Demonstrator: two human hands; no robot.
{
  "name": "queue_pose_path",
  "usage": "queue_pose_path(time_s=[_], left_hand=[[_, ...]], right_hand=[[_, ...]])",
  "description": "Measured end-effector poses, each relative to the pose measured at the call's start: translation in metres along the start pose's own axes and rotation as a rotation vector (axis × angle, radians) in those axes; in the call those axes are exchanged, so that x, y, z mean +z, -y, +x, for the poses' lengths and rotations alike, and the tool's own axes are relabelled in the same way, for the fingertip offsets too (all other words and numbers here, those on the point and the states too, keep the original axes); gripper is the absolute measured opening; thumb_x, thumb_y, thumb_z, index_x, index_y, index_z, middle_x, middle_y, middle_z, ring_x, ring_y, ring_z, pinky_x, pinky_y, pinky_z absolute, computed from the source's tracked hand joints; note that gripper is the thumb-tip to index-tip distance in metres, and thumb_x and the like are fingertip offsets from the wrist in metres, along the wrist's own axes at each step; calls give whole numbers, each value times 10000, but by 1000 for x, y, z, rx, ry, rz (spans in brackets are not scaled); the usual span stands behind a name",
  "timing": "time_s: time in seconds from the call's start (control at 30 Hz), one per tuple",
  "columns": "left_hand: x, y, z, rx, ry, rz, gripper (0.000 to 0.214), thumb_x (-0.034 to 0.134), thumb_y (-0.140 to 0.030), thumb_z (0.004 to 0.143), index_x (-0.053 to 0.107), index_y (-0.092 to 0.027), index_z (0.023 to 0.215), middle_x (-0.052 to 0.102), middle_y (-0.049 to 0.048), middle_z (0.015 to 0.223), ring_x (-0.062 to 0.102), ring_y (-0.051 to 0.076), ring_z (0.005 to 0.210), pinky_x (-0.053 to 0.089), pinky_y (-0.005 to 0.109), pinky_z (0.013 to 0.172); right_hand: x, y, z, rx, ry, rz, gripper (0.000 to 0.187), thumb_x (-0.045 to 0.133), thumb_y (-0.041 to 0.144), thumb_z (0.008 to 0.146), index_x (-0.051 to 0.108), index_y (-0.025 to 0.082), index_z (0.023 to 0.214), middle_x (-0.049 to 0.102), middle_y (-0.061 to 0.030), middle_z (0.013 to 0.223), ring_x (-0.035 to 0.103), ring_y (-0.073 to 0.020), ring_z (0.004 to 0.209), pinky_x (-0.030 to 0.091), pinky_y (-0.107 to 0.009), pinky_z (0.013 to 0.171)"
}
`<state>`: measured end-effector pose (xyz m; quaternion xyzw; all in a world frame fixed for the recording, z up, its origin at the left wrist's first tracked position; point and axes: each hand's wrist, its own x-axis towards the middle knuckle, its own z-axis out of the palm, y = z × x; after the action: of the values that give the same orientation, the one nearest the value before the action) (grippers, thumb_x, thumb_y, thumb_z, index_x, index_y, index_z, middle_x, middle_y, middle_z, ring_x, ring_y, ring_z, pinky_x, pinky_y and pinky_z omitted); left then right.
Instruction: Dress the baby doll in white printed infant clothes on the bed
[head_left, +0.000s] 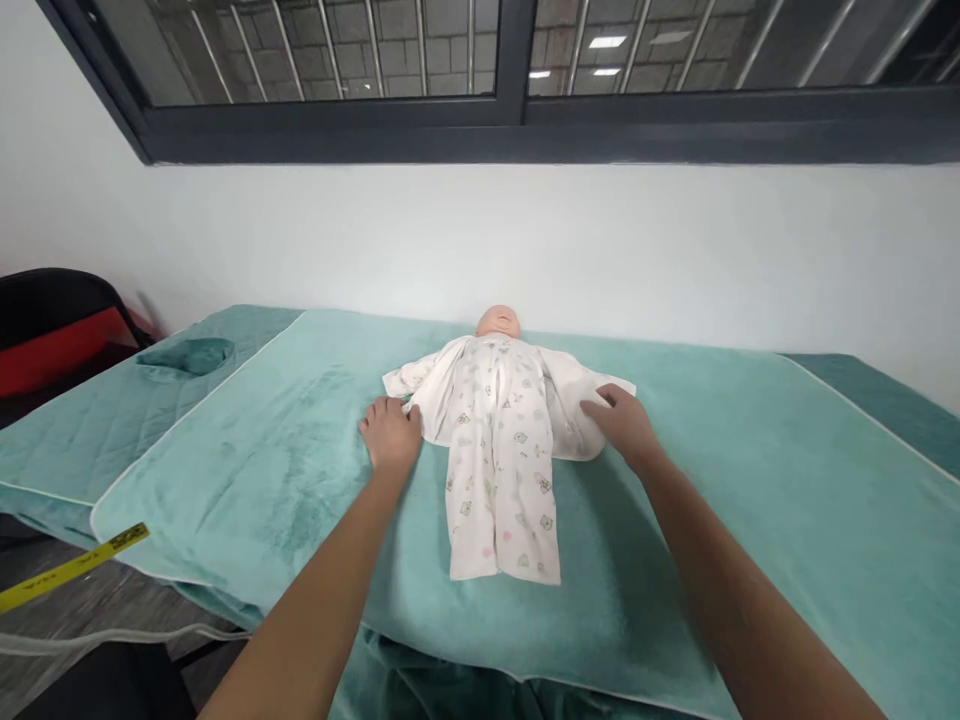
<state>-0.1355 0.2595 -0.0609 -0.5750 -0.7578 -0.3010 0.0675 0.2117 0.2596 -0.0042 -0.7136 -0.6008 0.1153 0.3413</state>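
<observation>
A baby doll [498,320] lies on its back with its bald head toward the wall. White baby clothes [499,450] with a small animal print cover its body, sleeves out to both sides and the long lower part flat toward me. At the left edge of the cloth, below the sleeve, my left hand [390,430] is closed with thumb and fingers at the fabric. My right hand [624,425] pinches the cloth at the opposite side, near the right sleeve. The doll's arms and legs are hidden under the fabric.
A teal plush sheet [300,450] with pale piping covers the bed. On the left is a quilted section with a face hole [187,357]. A black and red chair [64,340], a yellow strip [75,567] and a pale cable [112,638] are also at left. Behind stands a white wall [480,240].
</observation>
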Motion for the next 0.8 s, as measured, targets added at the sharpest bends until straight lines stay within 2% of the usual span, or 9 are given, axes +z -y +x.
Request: queue_pose_path(time_s=[0.1, 0.2, 0.3, 0.37, 0.43, 0.5, 0.6, 0.67, 0.8], left_hand=[[-1, 0, 0, -1, 16, -32, 235, 471, -308, 889, 615, -170, 1014, 662, 153, 1049, 568, 342, 1068, 413, 486, 894], [-3, -1, 0, -25, 37, -48, 226, 447, -269, 905, 589, -165, 1048, 673, 151, 1039, 574, 341, 1086, 405, 487, 907], [-4, -2, 0, -39, 40, -59, 228, 426, -255, 915, 578, -162, 1057, 677, 158, 1020, 583, 338, 1074, 401, 489, 904], [-3, -2, 0, -29, 34, -70, 226, 424, -259, 916, 578, -165, 1054, 679, 159, 1004, 588, 335, 1065, 400, 487, 901], [-1, -1, 0, -24, 25, -76, 223, 428, -263, 916, 576, -171, 1054, 679, 153, 997, 588, 333, 1071, 398, 486, 905], [1, 0, 0, -25, 18, -74, 224, 428, -270, 918, 575, -174, 1056, 680, 150, 996, 584, 332, 1081, 396, 486, 909], [3, 2, 1, -18, 2, -78, 219, 424, -281, 920, 576, -179, 1041, 681, 148, 986, 587, 333, 1060, 398, 484, 895], [4, 2, 1, -11, -16, -89, 211, 425, -282, 919, 577, -184, 1028, 682, 143, 970, 591, 331, 1041, 400, 478, 882], [5, 2, 2, -18, -12, -85, 211, 425, -282, 919, 581, -184, 1022, 682, 145, 972, 591, 332, 1038, 396, 478, 880]], right_hand=[[7, 48, -10, -103, 3, 228, 128, 483, 329, 790, 532, 211, 795, 704, -42, 1000, 641, -226, 896, 488, -320, 724], [25, 85, -36, -384, 199, 239, 23, 491, 205, 783, 501, 221, 771, 676, -48, 1208, 607, -256, 1113, 482, -388, 882], [41, 100, -60, -652, 237, 100, 132, 472, 112, 797, 496, 226, 734, 675, -71, 1202, 505, -273, 1280, 417, -435, 1005], [45, 102, -64, -707, 230, 43, 124, 489, 151, 839, 517, 223, 742, 684, -76, 1163, 552, -269, 1214, 427, -421, 980], [45, 105, -54, -639, 246, 34, 113, 494, 243, 886, 553, 224, 791, 696, -60, 1100, 628, -235, 1032, 468, -371, 872], [46, 112, -33, -545, 234, 40, 133, 477, 294, 911, 592, 228, 909, 699, -45, 1049, 636, -208, 918, 473, -336, 807], [58, 126, 8, -538, 170, -40, 242, 476, 244, 902, 595, 183, 1104, 659, -88, 1168, 584, -237, 1063, 439, -345, 895], [71, 134, 34, -558, 191, -136, 311, 478, 225, 901, 577, 140, 1183, 607, -125, 1273, 521, -259, 1181, 411, -351, 949], [96, 147, 64, -575, 261, -205, 339, 453, 235, 920, 578, 128, 1217, 597, -133, 1285, 530, -251, 1171, 414, -342, 941]])
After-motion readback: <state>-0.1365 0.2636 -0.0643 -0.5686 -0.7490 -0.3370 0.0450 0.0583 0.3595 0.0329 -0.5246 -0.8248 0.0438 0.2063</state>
